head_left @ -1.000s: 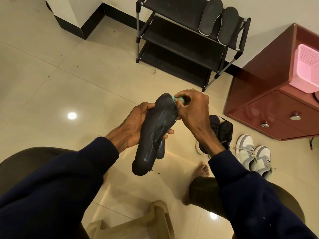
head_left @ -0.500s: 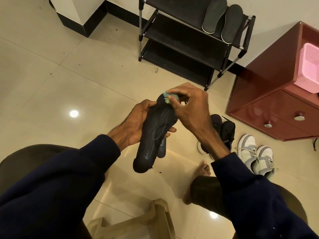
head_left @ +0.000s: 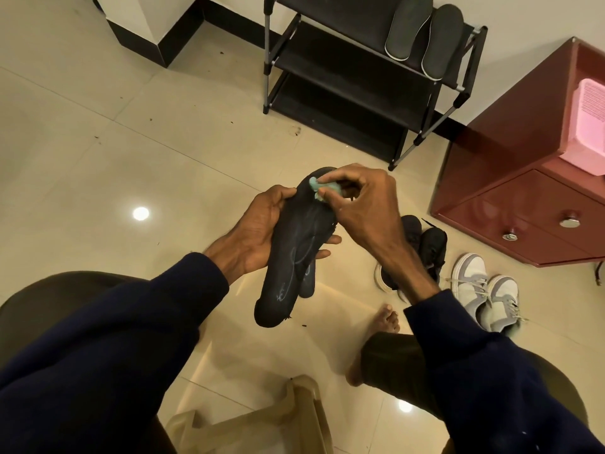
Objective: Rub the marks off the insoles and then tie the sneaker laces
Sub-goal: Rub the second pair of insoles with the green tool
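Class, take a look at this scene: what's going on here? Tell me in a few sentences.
A person grips a black insole in the left hand and rubs its top end with a green eraser pinched in the right hand. Pale scribbled marks show lower down. A black pair of sneakers and a grey-white pair stand on the floor; two more insoles lie on the shoe rack.

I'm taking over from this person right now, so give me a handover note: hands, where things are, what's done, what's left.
Left hand grips the black insole. Right hand pinches a green eraser against its toe end.
Two grey insoles lie on the shoe rack; black sneakers and grey sneakers stand on the floor.
Done: nothing finished.
Left: pale marks on the middle and heel, then tying the laces.
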Demonstrator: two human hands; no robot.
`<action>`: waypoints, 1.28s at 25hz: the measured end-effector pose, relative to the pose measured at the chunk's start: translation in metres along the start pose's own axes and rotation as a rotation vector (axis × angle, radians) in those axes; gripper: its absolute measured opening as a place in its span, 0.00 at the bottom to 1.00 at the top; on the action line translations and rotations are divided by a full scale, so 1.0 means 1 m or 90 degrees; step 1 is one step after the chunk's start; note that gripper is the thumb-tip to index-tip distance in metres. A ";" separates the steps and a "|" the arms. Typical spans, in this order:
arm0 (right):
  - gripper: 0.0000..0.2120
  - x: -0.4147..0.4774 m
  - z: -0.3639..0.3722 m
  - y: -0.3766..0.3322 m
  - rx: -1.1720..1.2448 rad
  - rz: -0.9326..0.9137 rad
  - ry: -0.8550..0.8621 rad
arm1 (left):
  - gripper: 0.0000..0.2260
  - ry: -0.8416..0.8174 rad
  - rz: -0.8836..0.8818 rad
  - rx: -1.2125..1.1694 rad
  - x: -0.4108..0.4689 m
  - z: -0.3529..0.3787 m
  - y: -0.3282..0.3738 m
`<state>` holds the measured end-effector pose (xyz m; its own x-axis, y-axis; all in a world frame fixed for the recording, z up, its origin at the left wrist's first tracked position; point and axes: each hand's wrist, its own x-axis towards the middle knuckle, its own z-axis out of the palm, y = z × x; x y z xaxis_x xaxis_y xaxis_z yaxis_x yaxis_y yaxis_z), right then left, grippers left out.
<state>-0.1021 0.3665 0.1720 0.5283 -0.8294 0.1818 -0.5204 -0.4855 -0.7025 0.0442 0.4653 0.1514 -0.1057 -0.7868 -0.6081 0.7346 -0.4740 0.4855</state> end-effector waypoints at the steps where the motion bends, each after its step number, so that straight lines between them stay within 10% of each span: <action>1: 0.07 -0.004 0.007 -0.002 -0.026 -0.026 -0.013 | 0.19 0.011 0.010 0.005 -0.001 0.002 0.000; 32: 0.05 -0.003 0.016 0.016 -0.092 -0.027 0.047 | 0.21 0.014 -0.018 0.024 0.002 -0.005 -0.001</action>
<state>-0.1012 0.3653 0.1493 0.5036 -0.8231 0.2625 -0.5930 -0.5502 -0.5879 0.0464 0.4659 0.1466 -0.1104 -0.7641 -0.6356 0.7062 -0.5103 0.4909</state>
